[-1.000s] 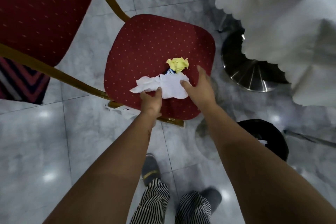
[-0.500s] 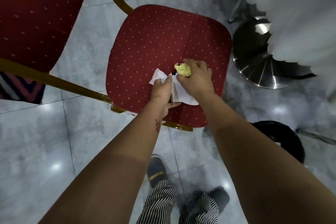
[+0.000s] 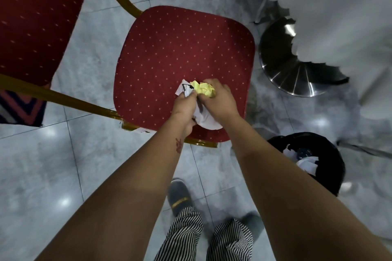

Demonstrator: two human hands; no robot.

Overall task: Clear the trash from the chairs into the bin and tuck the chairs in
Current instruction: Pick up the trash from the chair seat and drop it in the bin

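A red dotted chair seat (image 3: 182,48) with a gold frame stands in front of me. Over its near part, my left hand (image 3: 184,106) is shut on white paper (image 3: 206,119) with a black-printed corner. Right beside it, my right hand (image 3: 218,100) is shut on a crumpled yellow paper ball (image 3: 204,89) and also presses against the white paper. Both hands touch each other. A black bin (image 3: 326,150) stands on the floor at my right, with white paper scraps and a bottle inside.
The chair's red backrest (image 3: 36,21) fills the upper left. A table with a white cloth (image 3: 339,6) and a shiny metal base (image 3: 284,68) stands at the upper right. A patterned rug edge (image 3: 19,110) lies at the left. My feet are on the grey marble floor.
The flat white paper has been gathered up between both hands. My right hand closed on the yellow ball. The hands came together over the seat's near part.
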